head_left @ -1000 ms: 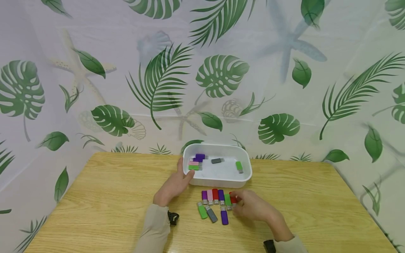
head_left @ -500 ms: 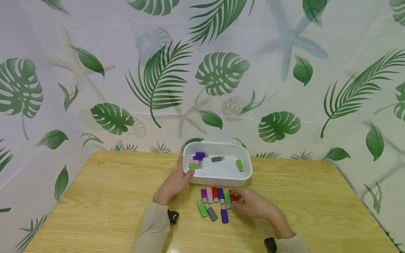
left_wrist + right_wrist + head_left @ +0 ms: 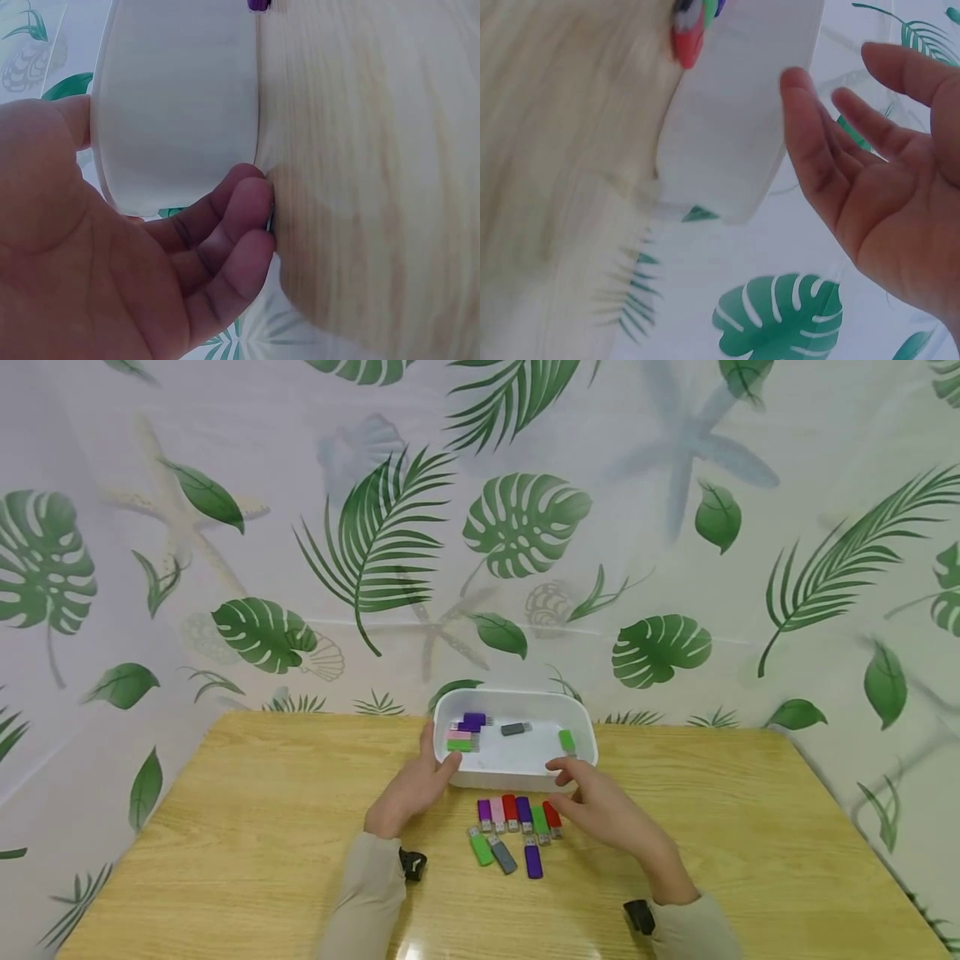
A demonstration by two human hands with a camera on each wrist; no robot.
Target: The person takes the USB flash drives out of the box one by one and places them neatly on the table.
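A white plastic box stands near the back of the table with several USB sticks inside, among them a grey one and a green one. My left hand grips its left end, thumb at the front corner; in the left wrist view, the curled fingers meet the lower side by the table. My right hand hovers by the front right corner, fingers loosely bent and holding nothing. Just left of it, a red USB stick ends a row of coloured sticks, beside a green stick.
Closer to me than the row lie a green stick, a grey stick and a purple stick. The wooden table ends at a leaf-patterned cloth behind the box.
My right hand has let go of the red USB stick at the row's right end and moved up toward the box. My left hand stays on the box.
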